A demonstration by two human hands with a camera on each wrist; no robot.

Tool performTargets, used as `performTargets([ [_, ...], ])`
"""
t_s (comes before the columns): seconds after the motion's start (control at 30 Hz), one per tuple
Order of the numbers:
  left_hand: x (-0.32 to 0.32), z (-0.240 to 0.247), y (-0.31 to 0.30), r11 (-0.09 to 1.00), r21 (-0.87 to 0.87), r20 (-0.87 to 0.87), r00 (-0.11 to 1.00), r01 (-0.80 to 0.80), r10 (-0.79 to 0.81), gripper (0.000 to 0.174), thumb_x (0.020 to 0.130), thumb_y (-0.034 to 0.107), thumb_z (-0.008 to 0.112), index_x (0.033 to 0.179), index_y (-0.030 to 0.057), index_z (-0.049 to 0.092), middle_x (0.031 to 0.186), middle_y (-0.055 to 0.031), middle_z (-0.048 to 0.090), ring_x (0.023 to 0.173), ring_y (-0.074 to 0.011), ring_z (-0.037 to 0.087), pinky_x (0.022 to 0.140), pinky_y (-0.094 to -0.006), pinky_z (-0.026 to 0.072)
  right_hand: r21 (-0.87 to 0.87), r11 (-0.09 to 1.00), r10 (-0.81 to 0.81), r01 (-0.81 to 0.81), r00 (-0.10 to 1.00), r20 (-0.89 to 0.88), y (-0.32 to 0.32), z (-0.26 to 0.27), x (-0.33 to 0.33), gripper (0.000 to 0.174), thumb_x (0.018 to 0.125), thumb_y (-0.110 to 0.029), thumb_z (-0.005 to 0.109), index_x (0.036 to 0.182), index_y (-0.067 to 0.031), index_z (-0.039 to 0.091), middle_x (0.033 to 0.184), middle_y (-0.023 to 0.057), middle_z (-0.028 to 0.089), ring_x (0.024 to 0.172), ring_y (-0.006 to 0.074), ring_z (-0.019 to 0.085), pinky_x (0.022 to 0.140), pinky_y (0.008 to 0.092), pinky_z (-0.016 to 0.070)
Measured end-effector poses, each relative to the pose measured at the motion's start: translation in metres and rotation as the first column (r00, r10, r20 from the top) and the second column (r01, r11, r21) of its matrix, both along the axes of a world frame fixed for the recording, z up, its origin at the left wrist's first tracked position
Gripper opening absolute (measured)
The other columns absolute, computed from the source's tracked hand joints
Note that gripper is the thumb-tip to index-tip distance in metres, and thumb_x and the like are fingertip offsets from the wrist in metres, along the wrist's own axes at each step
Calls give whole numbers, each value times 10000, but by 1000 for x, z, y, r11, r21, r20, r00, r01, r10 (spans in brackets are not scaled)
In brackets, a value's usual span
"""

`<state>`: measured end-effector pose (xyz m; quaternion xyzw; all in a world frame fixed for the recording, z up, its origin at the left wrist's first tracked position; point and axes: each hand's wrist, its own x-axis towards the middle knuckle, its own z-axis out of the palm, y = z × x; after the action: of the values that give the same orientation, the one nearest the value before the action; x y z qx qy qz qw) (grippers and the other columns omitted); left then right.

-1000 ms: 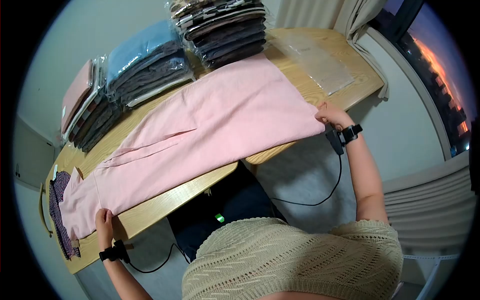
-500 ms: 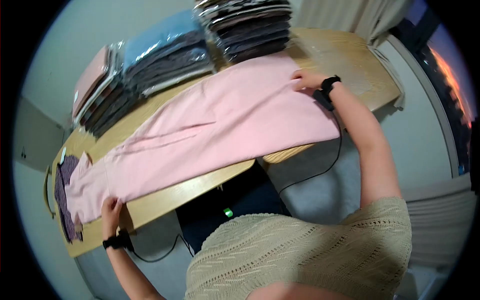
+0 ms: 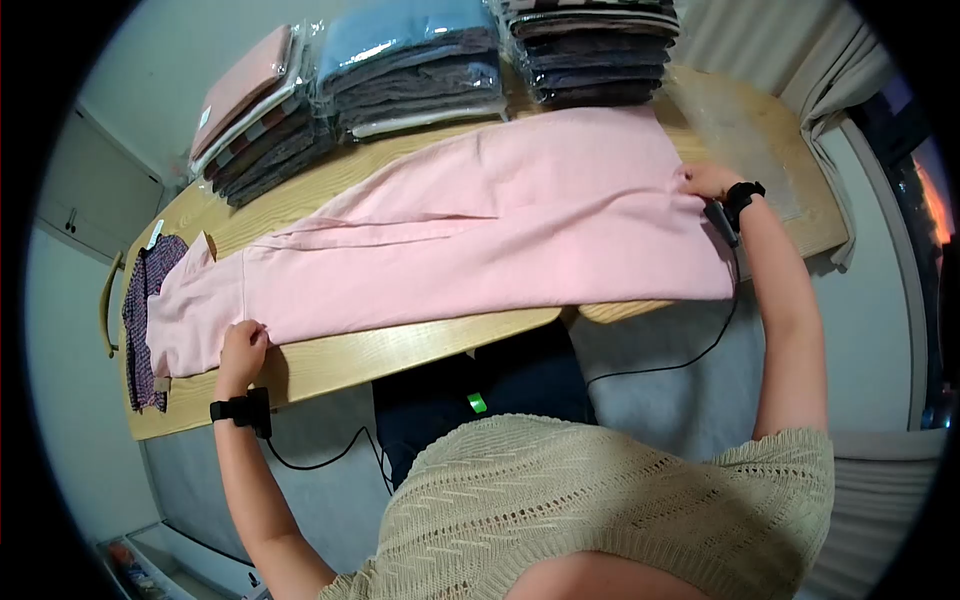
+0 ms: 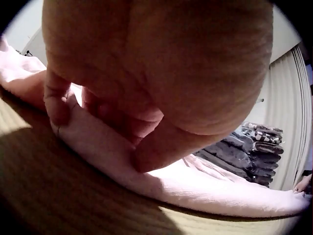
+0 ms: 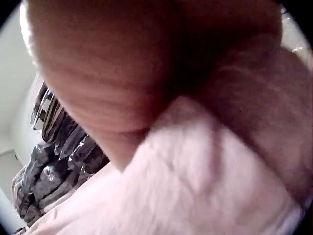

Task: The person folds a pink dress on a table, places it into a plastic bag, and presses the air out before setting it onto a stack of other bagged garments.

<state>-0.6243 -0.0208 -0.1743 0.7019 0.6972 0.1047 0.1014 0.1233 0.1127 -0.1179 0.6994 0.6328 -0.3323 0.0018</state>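
Note:
A long pink garment [image 3: 400, 290], doubled lengthwise, stretches along the wooden table, its narrow end at the left and its broad hem at the right. My left hand [image 3: 243, 350] pinches its near edge by a cross seam; in the left wrist view the thumb [image 4: 156, 152] and fingers close over the folded edge. At the hem, my right hand [image 3: 708, 182] grips a bit of the cloth, and creases run leftward from there. The right wrist view has the pink cloth [image 5: 195, 166] bunched up into that hand, whose fingertips are hidden.
Along the table's back stand bagged clothes: a stack with pink on top [image 3: 245, 85], a blue-topped stack [image 3: 410, 45] and a dark stack [image 3: 595, 65]. A clear plastic bag [image 3: 750, 150] lies at the right. A speckled purple cloth [image 3: 145, 320] lies under the left end.
My right hand has left the hem's near corner, passed over the cloth and taken hold farther back along the hem. My left hand keeps to the near edge. The head view has turned.

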Motion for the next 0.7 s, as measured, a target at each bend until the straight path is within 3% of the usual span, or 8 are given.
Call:
performTargets([
  [0.03, -1, 0, -1, 1000, 12, 1, 1000, 0, 0, 166, 771, 129, 548, 771, -27, 603, 770, -202, 601, 780, -366, 529, 692, -430, 428, -155, 969, 213, -193, 969, 124, 6, 1, 6, 592, 742, -305, 700, 1217, -6, 509, 1054, 103, 577, 902, 165, 526, 704, 274, 447],
  [0.17, -2, 1, 6, 1000, -31, -49, 999, -4, 2, 168, 752, 111, 538, 686, -33, 595, 713, -216, 587, 749, -394, 522, 665, -440, 422, 181, 983, -21, 45, 991, -133, 5, -4, 18, 330, 748, -239, 662, 1002, -35, 606, 854, 55, 598, 784, 131, 520, 681, 265, 421],
  [0.23, -8, -3, 8, 999, -27, -11, 999, 38, -38, 154, 735, 111, 547, 752, -27, 614, 710, -193, 600, 717, -367, 528, 653, -438, 419, -12, 1000, 18, -18, 1000, -2, 8, -4, 12, 283, 758, -209, 664, 966, -36, 583, 749, 0, 533, 615, 88, 483, 504, 245, 374],
  [0.37, -2, 9, 0, 998, -57, 174, 985, 33, -22, 166, 713, 108, 577, 816, -17, 614, 665, -132, 581, 691, -277, 529, 638, -386, 421, -71, 987, -162, 146, 875, -457, 9, -19, 18, 264, 774, -262, 687, 920, -101, 538, 640, -46, 475, 544, 37, 416, 459, 189, 310],
  [0.43, 7, 21, -4, 969, -244, 258, 960, -48, 112, 203, 691, 103, 608, 859, -9, 596, 678, -74, 536, 722, -188, 502, 651, -320, 418, -40, 966, -252, 257, 887, -387, -5, -3, 9, 258, 732, -297, 734, 796, -107, 573, 617, -47, 476, 527, 61, 381, 467, 216, 275],
  [0.53, -4, 5, -7, 989, -144, 247, 968, -14, 49, 192, 753, 126, 628, 878, -12, 577, 721, -75, 514, 740, -170, 480, 646, -299, 400, -70, 946, -323, 316, 901, -289, -17, 2, 6, 335, 702, -356, 757, 577, -159, 517, 562, -42, 410, 515, 82, 323, 447, 265, 222],
  [0.67, -37, -24, 1, 998, -42, 269, 962, 55, -41, 157, 849, 130, 562, 846, -25, 535, 721, -97, 506, 720, -204, 469, 641, -313, 392, -90, 953, -300, 291, 947, -116, -14, -20, 29, 288, 789, -363, 678, 812, -90, 590, 665, -6, 516, 564, 98, 422, 500, 266, 335],
  [0.7, -33, -20, 2, 997, -66, 288, 957, 49, -28, 152, 859, 120, 542, 831, -28, 523, 711, -102, 501, 707, -210, 465, 644, -313, 394, -107, 973, -227, 203, 925, -306, -19, -16, 29, 300, 821, -315, 650, 946, -53, 573, 824, 20, 562, 696, 106, 488, 625, 255, 389],
])
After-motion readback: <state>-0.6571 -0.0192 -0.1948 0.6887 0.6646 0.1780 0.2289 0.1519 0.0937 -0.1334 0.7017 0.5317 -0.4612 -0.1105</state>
